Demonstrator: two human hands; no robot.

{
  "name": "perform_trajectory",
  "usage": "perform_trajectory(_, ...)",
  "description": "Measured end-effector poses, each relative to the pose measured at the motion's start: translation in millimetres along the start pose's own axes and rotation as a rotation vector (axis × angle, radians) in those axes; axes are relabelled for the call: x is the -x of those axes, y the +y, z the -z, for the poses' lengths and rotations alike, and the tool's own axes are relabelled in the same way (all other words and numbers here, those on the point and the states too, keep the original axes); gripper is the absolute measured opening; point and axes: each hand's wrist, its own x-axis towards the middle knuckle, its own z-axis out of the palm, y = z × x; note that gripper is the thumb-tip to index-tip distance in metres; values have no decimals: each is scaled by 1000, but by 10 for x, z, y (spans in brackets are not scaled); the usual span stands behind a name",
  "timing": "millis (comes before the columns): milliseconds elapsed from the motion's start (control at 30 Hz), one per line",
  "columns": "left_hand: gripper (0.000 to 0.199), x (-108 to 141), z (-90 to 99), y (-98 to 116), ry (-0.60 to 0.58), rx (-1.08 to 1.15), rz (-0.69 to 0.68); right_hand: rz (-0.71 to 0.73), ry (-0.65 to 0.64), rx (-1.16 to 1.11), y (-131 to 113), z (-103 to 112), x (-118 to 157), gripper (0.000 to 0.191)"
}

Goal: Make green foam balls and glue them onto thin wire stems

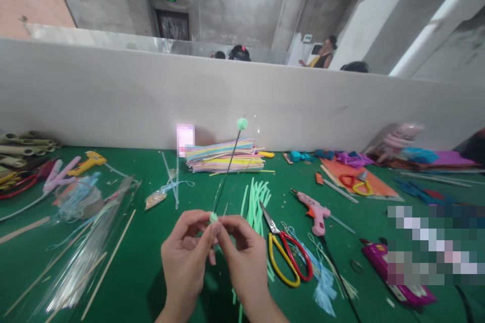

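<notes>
Head view shows the left hand [185, 257] and right hand [244, 257] pinched on a green piece [213, 217], a clear bag [163, 187] of seemingly tiny beads [154, 200] beyond them, leftward.

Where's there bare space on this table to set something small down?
The widest bare patch of green table lies between the long thin stick and your left hand. A smaller one lies between the orange sheet and the purple case. It's crowded beside your right hand, with scissors and green strips.
</notes>
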Motion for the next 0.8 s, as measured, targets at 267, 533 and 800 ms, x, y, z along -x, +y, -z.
perform_trajectory(267, 28, -26, -23, 38, 27, -36, -18, -49, -27, -43, -29, -5, -55, 16)
perform_trajectory(533, 25, -68, -53, 36, 48, 150, 119, -117, -52, -75, -2, -37, -55, 16)
perform_trajectory(800, 36, -201, 29, 84, -141, 443, 580, 5, -89, 33, 4, 95, -105, 11)
